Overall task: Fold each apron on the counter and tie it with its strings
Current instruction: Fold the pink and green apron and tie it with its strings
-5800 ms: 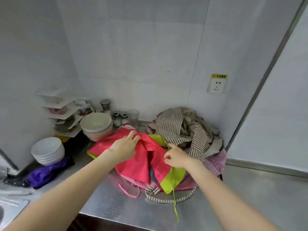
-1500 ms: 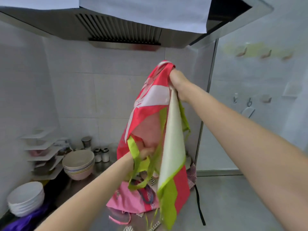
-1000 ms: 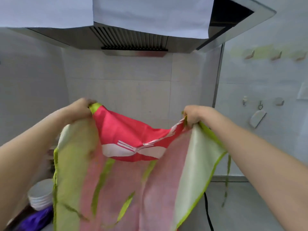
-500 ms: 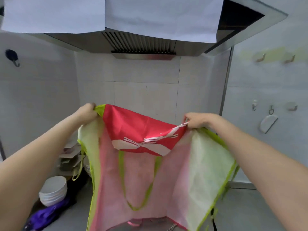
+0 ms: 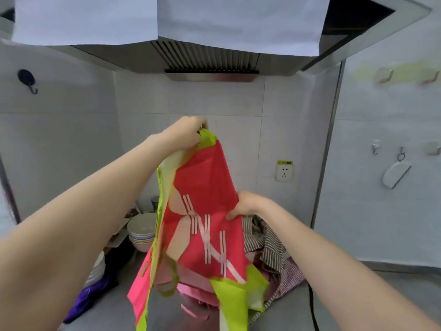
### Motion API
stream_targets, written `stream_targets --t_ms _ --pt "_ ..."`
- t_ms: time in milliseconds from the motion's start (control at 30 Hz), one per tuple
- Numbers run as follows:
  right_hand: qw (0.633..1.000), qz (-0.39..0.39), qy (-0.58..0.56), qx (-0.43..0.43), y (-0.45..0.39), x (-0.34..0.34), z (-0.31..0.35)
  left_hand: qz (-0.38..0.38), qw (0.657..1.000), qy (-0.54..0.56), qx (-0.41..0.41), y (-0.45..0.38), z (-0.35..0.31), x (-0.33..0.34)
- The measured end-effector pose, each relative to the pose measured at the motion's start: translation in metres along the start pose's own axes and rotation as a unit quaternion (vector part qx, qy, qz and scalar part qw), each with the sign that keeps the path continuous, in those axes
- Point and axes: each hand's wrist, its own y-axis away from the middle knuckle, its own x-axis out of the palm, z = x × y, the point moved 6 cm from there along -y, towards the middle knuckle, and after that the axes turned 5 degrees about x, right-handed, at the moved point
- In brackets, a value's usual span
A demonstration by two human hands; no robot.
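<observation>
A red apron (image 5: 202,230) with lime-green trim and a pale printed pattern hangs in the air above the steel counter (image 5: 353,299). My left hand (image 5: 188,133) grips its top green corner, raised high near the back wall. My right hand (image 5: 245,205) pinches the apron's right edge lower down, at mid height. The cloth droops between them, and its green bottom corner reaches toward the counter. Behind it lies a pile of other aprons: a brown striped apron (image 5: 267,244), a red checked apron (image 5: 290,275) and a pink apron (image 5: 198,292).
Stacked bowls (image 5: 142,231) and white plates (image 5: 97,271) stand at the left with a purple cloth (image 5: 83,304). A range hood (image 5: 210,60) hangs overhead. A wall socket (image 5: 284,172) sits on the back wall. A black cord (image 5: 311,304) runs along the counter.
The apron was held spread wide at its two top corners. My left hand has since moved right and up, and my right hand has dropped lower, so the apron now hangs narrow.
</observation>
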Motion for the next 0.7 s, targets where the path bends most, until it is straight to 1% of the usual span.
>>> stream_targets --t_ms 67,100,133,167,200,233,267,300,333,367,400,433,467,500,533,567,633,667,700 --pt "0.994 0.004 0.105 0.035 -0.006 0.004 -0.019 -0.033 0.999 -0.026 -0.004 0.000 0.012 -0.013" --pt "0.990 -0.009 0.127 0.059 -0.010 0.000 -0.030 -0.044 0.998 -0.048 -0.006 0.002 0.018 -0.017" --pt "0.986 -0.045 0.138 0.082 -0.010 -0.011 -0.037 -0.039 0.996 -0.079 -0.009 0.005 0.027 -0.019" --pt "0.980 -0.099 0.142 0.101 -0.007 -0.027 -0.042 -0.023 0.992 -0.127 -0.011 0.011 0.037 -0.017" --pt "0.970 -0.164 0.133 0.118 -0.003 -0.047 -0.046 0.012 0.982 -0.190 -0.017 0.019 0.051 -0.012" --pt "0.957 -0.229 0.116 0.132 -0.001 -0.068 -0.050 0.066 0.965 -0.252 -0.034 0.027 0.068 -0.002" --pt "0.944 -0.284 0.094 0.139 0.001 -0.090 -0.052 0.136 0.942 -0.299 -0.066 0.037 0.087 0.010" --pt "0.934 -0.323 0.066 0.137 0.003 -0.107 -0.051 0.228 0.910 -0.329 -0.111 0.051 0.104 0.022" --pt "0.929 -0.345 0.038 0.125 0.003 -0.120 -0.047 0.331 0.871 -0.334 -0.144 0.065 0.118 0.037" --pt "0.930 -0.353 0.019 0.098 0.002 -0.126 -0.038 0.419 0.838 -0.314 -0.155 0.078 0.120 0.049" --pt "0.934 -0.350 0.015 0.065 0.001 -0.127 -0.027 0.478 0.824 -0.263 -0.153 0.086 0.116 0.062" --pt "0.939 -0.340 0.033 0.031 0.000 -0.124 -0.014 0.504 0.834 -0.167 -0.154 0.091 0.100 0.074" --pt "0.943 -0.326 0.066 -0.008 0.000 -0.118 0.001 0.495 0.853 -0.034 -0.162 0.090 0.079 0.086" --pt "0.943 -0.311 0.108 -0.047 0.001 -0.109 0.017 0.458 0.871 0.090 -0.155 0.084 0.056 0.098" --pt "0.939 -0.299 0.149 -0.084 0.003 -0.100 0.032 0.401 0.892 0.165 -0.131 0.075 0.037 0.109" --pt "0.929 -0.297 0.184 -0.118 0.006 -0.094 0.046 0.342 0.915 0.191 -0.098 0.066 0.023 0.116" --pt "0.916 -0.300 0.212 -0.159 0.008 -0.088 0.060 0.253 0.954 0.153 -0.052 0.053 0.007 0.125" --pt "0.916 -0.295 0.215 -0.165 0.007 -0.089 0.061 0.244 0.960 0.125 -0.051 0.052 0.008 0.131" --pt "0.922 -0.280 0.217 -0.158 0.006 -0.089 0.057 0.262 0.958 0.105 -0.054 0.055 0.011 0.139"
